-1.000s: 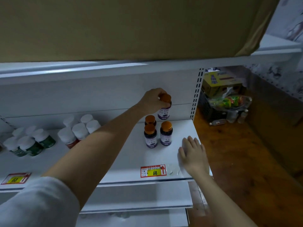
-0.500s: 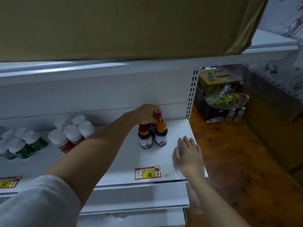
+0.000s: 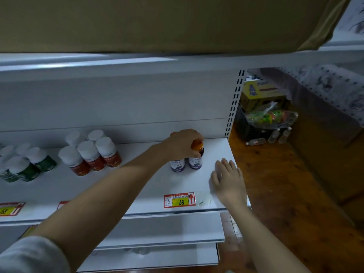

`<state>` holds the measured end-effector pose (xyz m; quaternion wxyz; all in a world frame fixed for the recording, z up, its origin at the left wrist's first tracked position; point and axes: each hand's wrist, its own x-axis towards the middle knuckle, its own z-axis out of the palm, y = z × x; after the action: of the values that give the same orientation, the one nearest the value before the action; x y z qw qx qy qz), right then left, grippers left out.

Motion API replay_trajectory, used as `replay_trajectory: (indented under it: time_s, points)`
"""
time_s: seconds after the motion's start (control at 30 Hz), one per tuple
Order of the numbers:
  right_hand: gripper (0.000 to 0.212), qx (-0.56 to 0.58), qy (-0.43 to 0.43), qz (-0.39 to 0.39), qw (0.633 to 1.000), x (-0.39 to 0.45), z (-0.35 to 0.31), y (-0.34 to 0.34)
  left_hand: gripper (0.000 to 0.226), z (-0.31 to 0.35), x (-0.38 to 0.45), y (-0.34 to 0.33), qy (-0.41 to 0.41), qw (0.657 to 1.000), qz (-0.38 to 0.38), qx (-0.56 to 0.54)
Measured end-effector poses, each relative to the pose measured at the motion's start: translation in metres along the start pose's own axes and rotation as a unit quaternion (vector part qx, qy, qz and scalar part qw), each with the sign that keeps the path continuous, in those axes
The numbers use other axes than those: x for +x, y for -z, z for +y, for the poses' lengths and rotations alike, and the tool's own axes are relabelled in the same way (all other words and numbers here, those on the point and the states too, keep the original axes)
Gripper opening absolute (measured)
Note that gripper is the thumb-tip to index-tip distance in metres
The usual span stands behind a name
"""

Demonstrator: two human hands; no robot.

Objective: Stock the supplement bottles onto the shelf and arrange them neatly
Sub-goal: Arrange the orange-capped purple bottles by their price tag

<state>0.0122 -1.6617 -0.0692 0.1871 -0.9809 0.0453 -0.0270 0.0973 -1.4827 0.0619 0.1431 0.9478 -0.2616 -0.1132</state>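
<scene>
Small dark supplement bottles with orange caps and purple labels stand in a tight group on the white shelf (image 3: 137,186), toward its right end. My left hand (image 3: 182,142) reaches over the group, fingers curled around the orange cap of the right-hand bottle (image 3: 196,161). A second bottle (image 3: 177,166) shows only its label under my wrist; any others behind are hidden. My right hand (image 3: 228,179) lies flat on the shelf just right of the group, palm down, holding nothing.
White-capped bottles with red labels (image 3: 92,156) and green labels (image 3: 27,167) stand further left. A red-and-yellow price tag (image 3: 179,200) marks the shelf's front edge. A large cardboard box (image 3: 157,22) sits overhead. A yellow box (image 3: 260,93), plastic bag (image 3: 271,117) and floor bottles (image 3: 256,142) lie right.
My left hand came down from mid-air with an orange-capped bottle to the group on the shelf and now sits over the bottles. My right hand stayed flat on the shelf.
</scene>
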Motion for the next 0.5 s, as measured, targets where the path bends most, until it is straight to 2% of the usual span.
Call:
replay_trajectory:
  time_s: [0.13,0.23,0.33,0.4,0.47,0.5]
  points:
    - [0.047,0.000,0.002,0.008,1.000,0.000,-0.001,0.002,0.047,0.006,0.003,-0.003,0.017,0.999,0.029,0.000]
    - [0.047,0.006,0.002,0.004,1.000,-0.001,-0.002,0.004,0.042,0.002,0.000,-0.003,0.033,0.996,0.050,-0.060]
    - [0.043,0.037,0.000,-0.014,0.999,0.003,0.000,0.003,0.037,-0.001,-0.012,0.004,0.023,0.984,0.103,-0.144]
    - [0.033,0.168,-0.054,0.002,0.984,0.006,-0.001,0.013,0.034,0.004,-0.025,0.016,0.019,0.962,0.144,-0.233]
    - [0.026,0.341,-0.110,0.032,0.933,0.003,-0.008,0.031,0.031,0.009,-0.038,0.030,0.018,0.921,0.162,-0.353]
    - [0.023,0.390,-0.100,0.057,0.914,-0.001,-0.014,0.040,0.030,0.011,-0.046,0.036,0.019,0.897,0.159,-0.412]
